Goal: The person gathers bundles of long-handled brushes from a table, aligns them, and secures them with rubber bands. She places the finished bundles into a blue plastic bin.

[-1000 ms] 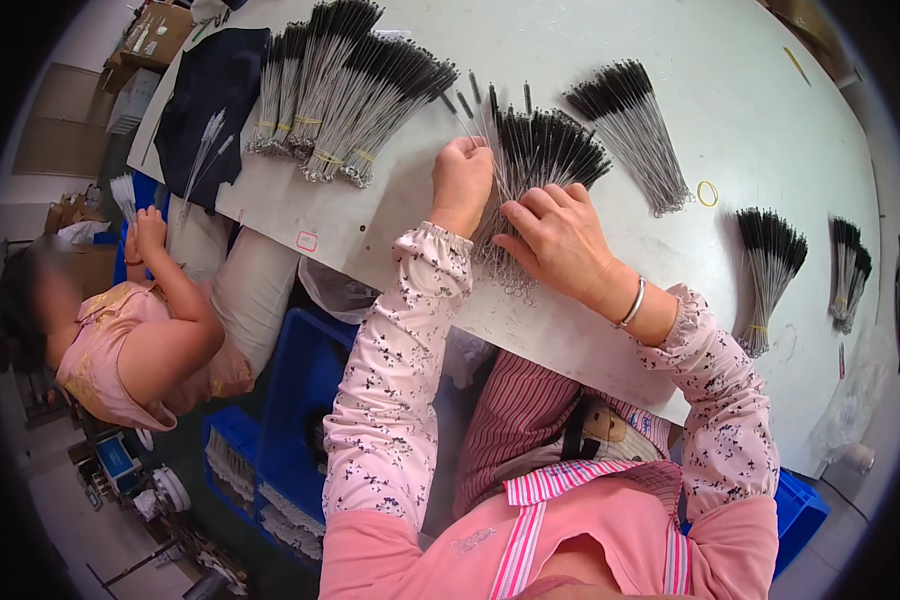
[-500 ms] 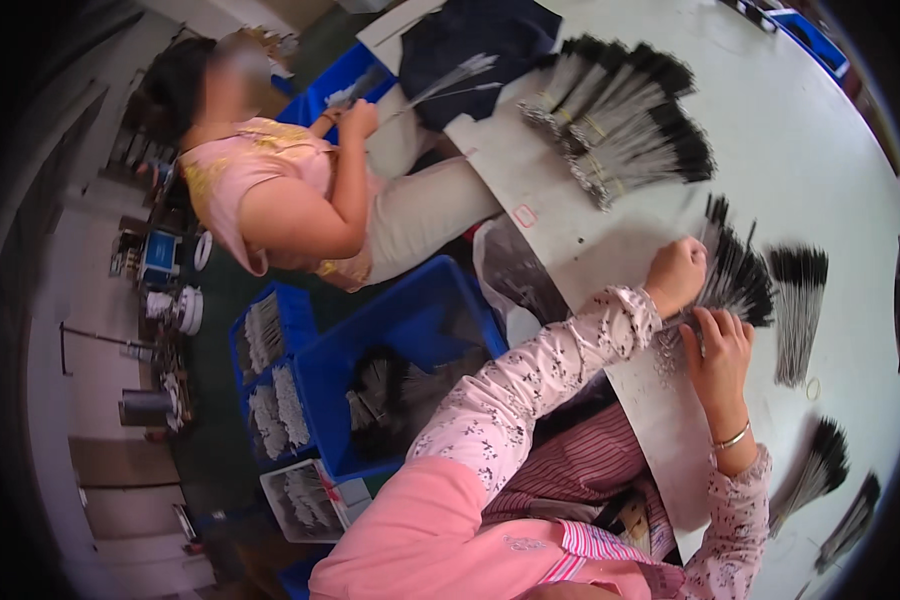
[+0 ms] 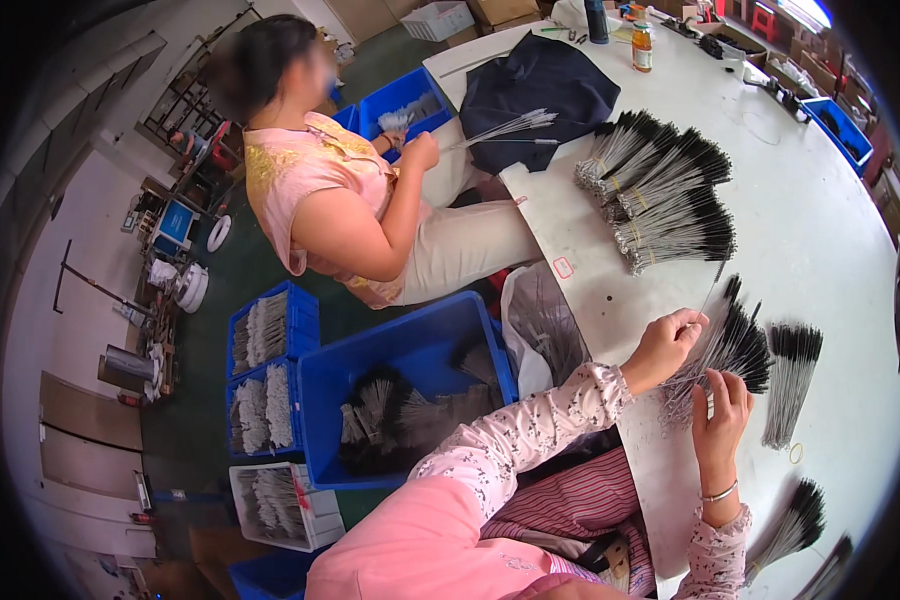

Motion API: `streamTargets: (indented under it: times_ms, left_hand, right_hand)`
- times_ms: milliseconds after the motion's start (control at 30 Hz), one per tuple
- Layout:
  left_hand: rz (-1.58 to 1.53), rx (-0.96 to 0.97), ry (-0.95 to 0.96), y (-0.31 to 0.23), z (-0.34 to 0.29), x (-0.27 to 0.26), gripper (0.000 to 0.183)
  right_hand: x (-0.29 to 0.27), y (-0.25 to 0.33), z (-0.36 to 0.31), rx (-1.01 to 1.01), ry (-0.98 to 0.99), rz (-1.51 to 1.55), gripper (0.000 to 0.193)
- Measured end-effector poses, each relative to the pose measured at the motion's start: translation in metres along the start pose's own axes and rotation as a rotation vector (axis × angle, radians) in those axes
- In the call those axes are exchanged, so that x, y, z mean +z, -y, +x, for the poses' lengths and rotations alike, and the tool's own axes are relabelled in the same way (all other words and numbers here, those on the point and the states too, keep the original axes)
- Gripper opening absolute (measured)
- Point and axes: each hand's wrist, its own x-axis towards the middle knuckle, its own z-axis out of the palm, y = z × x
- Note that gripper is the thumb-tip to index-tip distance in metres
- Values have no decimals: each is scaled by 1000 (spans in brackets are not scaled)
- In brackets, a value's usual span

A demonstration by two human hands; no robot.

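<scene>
My left hand (image 3: 665, 350) is closed in a pinch on a thin wire brush (image 3: 713, 288), whose dark tip points away from me. Under and beside it, a loose fan of black-tipped wire brushes (image 3: 738, 345) lies on the pale table (image 3: 820, 240). At the near side of that fan is my right hand (image 3: 722, 425), its fingers bent and close together by the wire ends. Whatever lies between those fingertips is too small to make out. A neat bundle of similar brushes (image 3: 792, 385) rests to the right.
Banded brush bundles (image 3: 660, 190) lie farther back; another bundle (image 3: 792, 525) is at the near right. A rubber band (image 3: 796, 453) is close by. Left of the table stands a blue bin (image 3: 400, 380) holding brushes. A co-worker (image 3: 345, 215) sits beyond, handling pale brushes (image 3: 515, 125).
The whole view has shifted, so the table and hands sit lower in the picture. My left hand has moved slightly away from the fan, and its brush shows more clearly.
</scene>
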Motion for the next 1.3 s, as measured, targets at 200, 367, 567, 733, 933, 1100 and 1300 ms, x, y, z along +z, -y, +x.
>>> streamTargets:
  times_ms: [200, 367, 567, 733, 933, 1100, 1300]
  left_hand:
    - [-154, 11, -26, -9, -30, -8, 20]
    - [-242, 32, -56, -6, -55, -11, 19]
    - [-310, 110, -133, -6, -102, -16, 23]
    - [-328, 112, -231, -3, -143, -36, 24]
    - [-346, 60, -336, 6, -154, -50, 24]
    - [-335, 83, -346, 13, -156, -40, 22]
    - [-329, 130, -306, 4, -163, -29, 21]
  right_hand:
    - [-18, 24, -10, 18, -36, 75, 25]
    - [-29, 60, -30, 92, 32, 229, 18]
    - [-17, 110, -81, 129, 118, 545, 10]
    - [20, 102, -118, -223, 435, 325, 12]
    - [58, 80, -161, -162, 241, 405, 13]
    - [71, 72, -173, -140, 166, 382, 14]
    - [68, 74, -170, -168, 137, 341, 14]
